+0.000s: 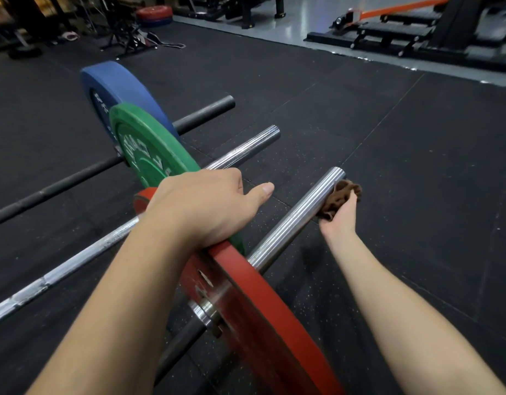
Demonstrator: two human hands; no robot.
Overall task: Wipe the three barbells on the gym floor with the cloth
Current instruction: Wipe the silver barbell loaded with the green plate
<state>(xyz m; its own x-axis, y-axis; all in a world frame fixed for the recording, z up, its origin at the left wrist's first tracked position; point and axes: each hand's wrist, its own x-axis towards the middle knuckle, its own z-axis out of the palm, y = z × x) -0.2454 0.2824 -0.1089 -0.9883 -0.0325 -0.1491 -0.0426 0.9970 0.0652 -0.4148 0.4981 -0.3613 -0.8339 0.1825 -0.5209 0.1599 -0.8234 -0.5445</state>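
Note:
Three barbells lie side by side on the black rubber floor. The nearest one carries a red plate (254,303), and its chrome sleeve (291,220) points away to the right. My left hand (206,206) grips the top rim of the red plate, thumb stretched out. My right hand (338,216) holds a crumpled brown cloth (341,195) against the right side of that sleeve, near its end. The middle barbell has a green plate (149,149) and a chrome sleeve (246,148). On the farthest barbell sits a blue plate (118,86), with a dark sleeve (206,114).
Black rubber matting (388,155) stretches to the right of the bars. Gym machines with an orange bar (403,8) stand at the back right on a grey floor. Stacked plates (154,15) and racks fill the back left.

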